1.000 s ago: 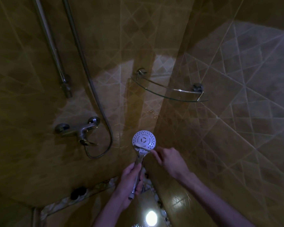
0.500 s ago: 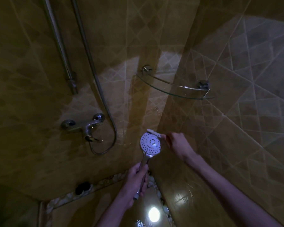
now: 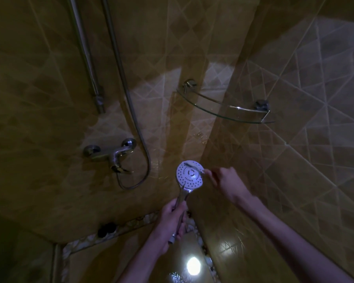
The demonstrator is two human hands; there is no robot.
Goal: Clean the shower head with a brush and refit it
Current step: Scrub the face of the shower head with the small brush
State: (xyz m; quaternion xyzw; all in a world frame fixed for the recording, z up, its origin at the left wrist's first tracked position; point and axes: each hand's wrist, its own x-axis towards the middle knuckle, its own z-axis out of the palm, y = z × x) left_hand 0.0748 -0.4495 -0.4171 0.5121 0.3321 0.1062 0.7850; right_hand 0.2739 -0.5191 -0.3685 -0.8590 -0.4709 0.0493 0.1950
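A dim tiled shower corner. At left, a wall mixer tap (image 3: 110, 156) with a hose (image 3: 131, 111) looping down beside it. Low in the centre, the left hand (image 3: 170, 223) grips the handle of the detached shower head (image 3: 189, 175), its face turned up. The right hand (image 3: 227, 180) pinches a small brush (image 3: 193, 166) across the face's upper edge. Scrubbing seems under way; refitting remains.

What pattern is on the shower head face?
Rings of small dark holes on the shower head; head view.
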